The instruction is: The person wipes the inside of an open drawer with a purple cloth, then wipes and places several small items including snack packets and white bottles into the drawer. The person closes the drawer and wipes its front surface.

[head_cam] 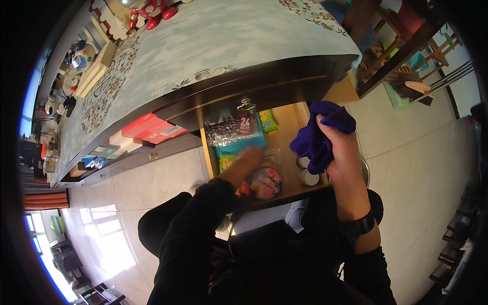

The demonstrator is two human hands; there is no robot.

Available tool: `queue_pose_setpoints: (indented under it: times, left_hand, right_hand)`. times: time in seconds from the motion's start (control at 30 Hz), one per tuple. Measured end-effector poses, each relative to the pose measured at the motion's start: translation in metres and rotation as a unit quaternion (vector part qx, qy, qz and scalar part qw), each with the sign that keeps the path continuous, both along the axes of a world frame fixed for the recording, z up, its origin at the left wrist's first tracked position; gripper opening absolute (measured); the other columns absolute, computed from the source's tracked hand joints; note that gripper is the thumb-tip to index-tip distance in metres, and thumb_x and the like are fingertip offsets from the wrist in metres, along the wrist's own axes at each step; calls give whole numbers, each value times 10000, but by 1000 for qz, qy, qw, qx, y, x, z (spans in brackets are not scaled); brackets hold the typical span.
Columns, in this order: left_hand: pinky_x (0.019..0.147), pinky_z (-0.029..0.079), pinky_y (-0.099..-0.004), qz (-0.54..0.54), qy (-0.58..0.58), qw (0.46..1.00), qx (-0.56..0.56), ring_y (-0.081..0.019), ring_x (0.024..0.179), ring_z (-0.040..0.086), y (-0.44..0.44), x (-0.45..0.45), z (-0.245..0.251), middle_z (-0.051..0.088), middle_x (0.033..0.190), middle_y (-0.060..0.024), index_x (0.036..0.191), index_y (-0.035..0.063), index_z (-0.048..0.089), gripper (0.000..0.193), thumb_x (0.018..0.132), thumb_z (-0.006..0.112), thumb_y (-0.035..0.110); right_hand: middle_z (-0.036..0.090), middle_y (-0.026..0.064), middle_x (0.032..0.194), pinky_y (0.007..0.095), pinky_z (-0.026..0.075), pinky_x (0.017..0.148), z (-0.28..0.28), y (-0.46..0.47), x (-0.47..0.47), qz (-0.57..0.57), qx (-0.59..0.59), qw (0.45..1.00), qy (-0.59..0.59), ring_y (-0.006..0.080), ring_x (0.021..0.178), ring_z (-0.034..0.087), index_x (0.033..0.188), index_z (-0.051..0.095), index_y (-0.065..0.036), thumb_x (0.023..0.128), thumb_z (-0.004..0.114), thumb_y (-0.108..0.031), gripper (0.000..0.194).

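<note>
My right hand grips a bunched purple cloth above the right side of an open wooden drawer. Inside the drawer, my left hand is blurred at the near edge of a blue box; whether it holds anything is hard to tell. The blue box contains dark items under clear plastic. Near my left hand lie a clear plastic tray, a round package with a red label and a green packet. Another green packet sits behind. White-lidded jars stand at the right.
Over the drawer is a dark wooden cabinet with a patterned tablecloth. Red boxes fill an open shelf to the left. A red toy figure stands on top. A dustpan and broom are at the right.
</note>
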State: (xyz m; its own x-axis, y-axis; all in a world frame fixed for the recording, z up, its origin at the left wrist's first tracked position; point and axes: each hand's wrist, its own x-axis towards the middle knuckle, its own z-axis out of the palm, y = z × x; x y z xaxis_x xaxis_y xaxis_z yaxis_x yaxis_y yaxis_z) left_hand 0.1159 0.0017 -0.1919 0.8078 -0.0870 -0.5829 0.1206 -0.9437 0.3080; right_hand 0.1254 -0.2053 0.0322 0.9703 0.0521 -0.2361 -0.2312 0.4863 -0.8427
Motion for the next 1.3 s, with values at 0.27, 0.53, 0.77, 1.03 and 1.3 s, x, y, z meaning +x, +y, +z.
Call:
queue_pose_setpoints:
  times: [0.27, 0.53, 0.77, 1.03, 1.3]
  left_hand:
    - [881, 486, -334, -25, -8, 986, -163, -263, 999, 631, 25, -16, 64, 658, 1065, -138, 1182, 51, 598, 314, 885, 586, 151]
    - [686, 505, -296, 191, -142, 894, -378, -178, 771, 635, 60, -126, 159, 665, 917, -133, 1174, 36, 592, 285, 904, 565, 124]
    - [816, 469, -274, 266, -47, 878, -396, -147, 866, 585, 70, -165, 158, 639, 981, -87, 1192, 15, 565, 310, 912, 594, 142]
    - [805, 433, -407, 652, -147, 664, -334, -267, 1052, 509, 94, -214, 35, 538, 1181, -119, 1250, 59, 494, 436, 854, 611, 199]
    - [671, 453, -436, 753, 32, 468, -461, -283, 822, 557, 71, -226, 17, 549, 934, -131, 1014, 25, 574, 227, 863, 539, 191]
  right_hand:
    - [627, 61, 864, 292, 505, 564, -6, -2, 2, 21, 27, 999, 18, 165, 686, 613, 1007, 608, -19, 827, 643, -30, 184]
    - [623, 76, 838, 326, 528, 539, -9, 24, -12, 62, -34, 997, 12, 190, 647, 624, 1028, 581, -23, 822, 632, -54, 214]
    - [624, 63, 921, 320, 532, 689, -19, 39, -48, 161, 68, 985, -15, 170, 785, 631, 1112, 541, -11, 857, 596, -108, 278]
    - [642, 62, 1005, 292, 522, 725, -70, 14, -115, 183, -152, 971, 35, 147, 835, 629, 1134, 571, -13, 894, 627, -199, 309]
    - [659, 94, 958, 375, 548, 719, -142, 2, -171, 106, 2, 905, 413, 237, 846, 646, 1120, 584, -19, 895, 591, -220, 302]
